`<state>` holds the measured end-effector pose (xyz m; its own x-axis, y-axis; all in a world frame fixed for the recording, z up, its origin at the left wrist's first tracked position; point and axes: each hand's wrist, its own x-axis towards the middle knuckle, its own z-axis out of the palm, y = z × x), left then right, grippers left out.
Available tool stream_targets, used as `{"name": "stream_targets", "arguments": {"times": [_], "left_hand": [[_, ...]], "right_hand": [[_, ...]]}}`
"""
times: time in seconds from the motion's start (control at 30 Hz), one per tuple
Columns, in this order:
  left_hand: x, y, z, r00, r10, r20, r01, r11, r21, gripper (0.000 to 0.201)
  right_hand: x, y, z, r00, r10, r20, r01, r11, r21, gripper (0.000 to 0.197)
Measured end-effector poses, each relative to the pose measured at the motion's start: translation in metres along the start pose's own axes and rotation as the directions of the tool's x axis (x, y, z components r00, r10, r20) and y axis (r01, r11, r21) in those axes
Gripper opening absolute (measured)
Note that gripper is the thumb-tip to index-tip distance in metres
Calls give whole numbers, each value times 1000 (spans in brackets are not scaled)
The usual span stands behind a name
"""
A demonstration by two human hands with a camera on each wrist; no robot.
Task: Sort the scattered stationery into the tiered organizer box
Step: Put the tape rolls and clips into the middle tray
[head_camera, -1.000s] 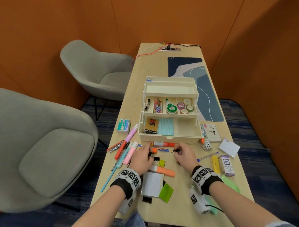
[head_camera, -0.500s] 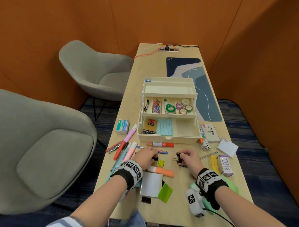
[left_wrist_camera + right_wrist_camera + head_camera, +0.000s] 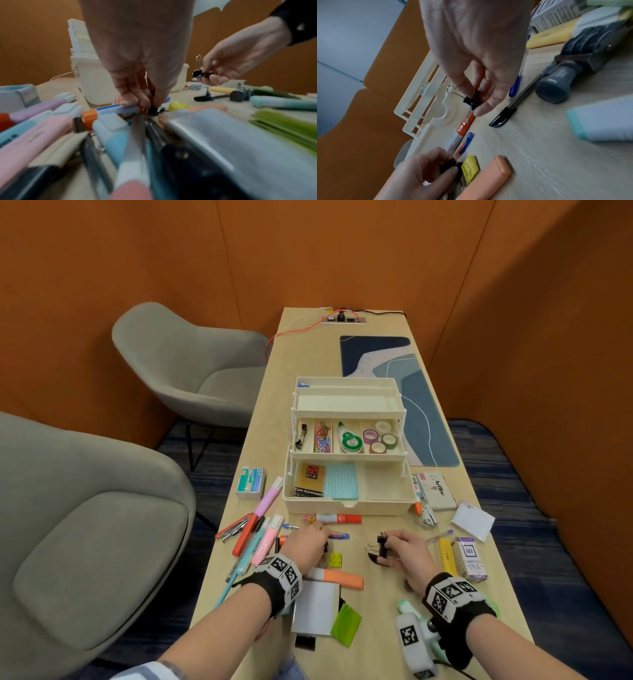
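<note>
Each hand's grip pinches a small black metal binder clip, right hand (image 3: pixel 409 553) with its clip (image 3: pixel 381 544) lifted off the table, left hand (image 3: pixel 306 546) with its clip (image 3: pixel 155 109) low, surely for the cream plastic tiered organizer box (image 3: pixel 346 505).

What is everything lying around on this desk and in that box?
Cream plastic tiered organizer box: one, cream, desk centre, open.
Washi tape rolls: four, purple, cream and green, middle tier, right compartment.
Coloured paper clips: a pile, mixed, middle tier.
Lined teal card pad: one, teal, bottom tier.
Pastel highlighter pens: several, pink, lilac and blue, left of the box.
Orange highlighter: one, orange, between the hands.
Stamp pad ink carton: one, white and purple, right edge.
Black binder clip: one, black, pinched and lifted.
Left hand: on the desk, pinching a small black item.
Right hand: holding the binder clip.
</note>
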<state>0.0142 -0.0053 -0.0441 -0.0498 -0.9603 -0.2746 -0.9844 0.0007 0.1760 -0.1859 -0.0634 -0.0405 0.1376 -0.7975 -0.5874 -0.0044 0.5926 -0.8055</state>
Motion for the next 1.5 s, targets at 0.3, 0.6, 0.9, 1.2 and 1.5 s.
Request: {"name": "stream_targets", "arguments": {"times": [0.3,0.6,0.9,1.2,1.5], "left_hand": [[2,-1,-1,997,63,39,-65,997,47,25],[0,0,-2,996,80,33,-81,996,45,25],[-5,-4,1,993,94,70,-91,994,-55,17],[-6,-2,-5,983,113,147,-111,994,-24,21],[10,-33,-62,972,-178,-152,79,861,-502,12]], "right_hand": [[6,-2,4,999,39,1,-39,999,-17,13],[10,6,1,998,58,-11,-58,998,24,10],[2,14,-6,994,107,3,-107,993,55,10],[-2,12,-5,995,103,10,-103,992,73,12],[-1,8,-13,989,146,5,-146,988,58,15]]}}
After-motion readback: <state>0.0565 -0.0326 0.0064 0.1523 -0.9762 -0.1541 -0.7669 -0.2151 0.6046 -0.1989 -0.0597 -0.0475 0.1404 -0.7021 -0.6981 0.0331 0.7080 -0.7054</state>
